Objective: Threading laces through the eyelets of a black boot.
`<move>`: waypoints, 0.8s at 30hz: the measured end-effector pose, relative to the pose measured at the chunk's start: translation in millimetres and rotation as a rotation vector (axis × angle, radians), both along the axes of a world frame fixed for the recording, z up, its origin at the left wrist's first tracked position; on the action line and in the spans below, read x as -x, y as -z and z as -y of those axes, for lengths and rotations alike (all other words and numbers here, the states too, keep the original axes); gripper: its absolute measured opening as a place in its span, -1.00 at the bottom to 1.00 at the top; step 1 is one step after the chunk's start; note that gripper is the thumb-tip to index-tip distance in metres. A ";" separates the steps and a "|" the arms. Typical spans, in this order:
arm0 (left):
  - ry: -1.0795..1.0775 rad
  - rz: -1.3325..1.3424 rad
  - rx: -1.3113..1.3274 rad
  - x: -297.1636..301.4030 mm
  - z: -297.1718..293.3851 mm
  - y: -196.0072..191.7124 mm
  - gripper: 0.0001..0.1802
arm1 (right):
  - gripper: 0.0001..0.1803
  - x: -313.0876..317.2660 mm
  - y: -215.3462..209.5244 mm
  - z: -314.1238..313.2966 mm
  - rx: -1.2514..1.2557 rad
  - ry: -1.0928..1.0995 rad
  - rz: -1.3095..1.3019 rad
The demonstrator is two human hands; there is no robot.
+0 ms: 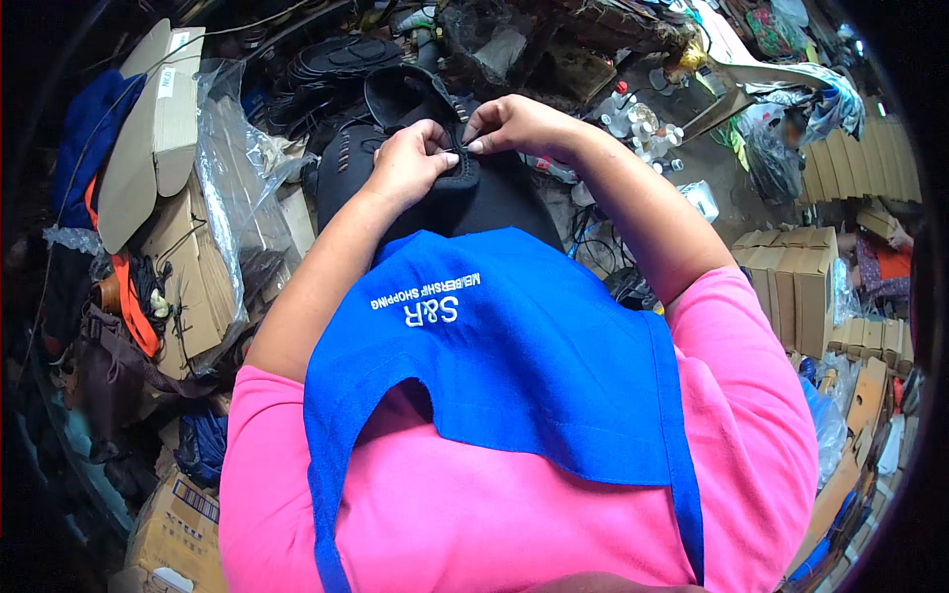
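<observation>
A black shoe upper [463,182] with a rounded opening and a row of stitch marks along its edge lies over my dark-clothed lap. My left hand [407,160] is closed, its thumb and finger pinching the edge of the upper. Just to the right, my right hand [512,127] is closed in a pinch at the same edge. What sits between the right fingertips is too small to make out, possibly thread. The two hands are close together but apart.
A pile of black shoe parts [341,74] lies beyond my hands. Cardboard pieces [153,138] and clear plastic sheeting [237,168] stand at the left. Several plastic bottles [643,128] are on the floor at the right, near stacked cardboard boxes [788,287]. A blue apron [534,366] covers my front.
</observation>
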State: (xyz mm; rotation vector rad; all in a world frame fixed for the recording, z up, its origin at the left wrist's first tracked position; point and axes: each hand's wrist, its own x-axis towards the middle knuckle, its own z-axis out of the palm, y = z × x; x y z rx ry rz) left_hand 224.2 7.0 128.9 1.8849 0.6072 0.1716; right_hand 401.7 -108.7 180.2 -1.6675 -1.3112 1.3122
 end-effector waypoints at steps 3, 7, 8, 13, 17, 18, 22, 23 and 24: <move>0.097 -0.120 -0.389 -0.4 10.3 -53.2 -0.87 | -0.82 2.0 -17.9 -7.2 0.124 -0.024 0.252; 0.173 0.000 -0.730 12.5 -5.0 -55.8 -0.86 | -0.83 -8.1 -16.6 -10.7 0.110 -0.023 0.169; 0.179 0.001 -0.740 17.5 -8.4 -56.0 -0.86 | -0.81 -19.5 -19.4 -7.3 0.059 -0.029 0.092; 0.138 -0.103 -0.445 21.4 1.2 -54.3 -0.87 | -0.79 -19.8 -6.2 11.7 0.053 0.056 -0.126; 0.127 -0.133 -0.231 12.4 4.9 -56.3 -0.84 | -0.76 -21.3 5.4 32.4 -0.012 0.036 0.234; 0.131 -0.133 -0.235 11.6 4.2 -54.7 -0.84 | -0.80 -18.9 -0.7 40.7 0.029 0.075 0.077; 0.237 -0.054 -0.410 14.1 10.8 -56.5 -0.86 | -0.81 -19.0 -25.9 42.8 -0.185 0.108 0.282; 0.254 -0.057 -0.477 15.3 11.8 -58.4 -0.87 | -0.83 -20.2 -29.3 33.7 -0.317 0.105 0.485; 0.274 -0.057 -0.546 15.1 12.2 -60.6 -0.88 | -0.82 -24.7 -29.3 22.5 -0.348 0.097 0.611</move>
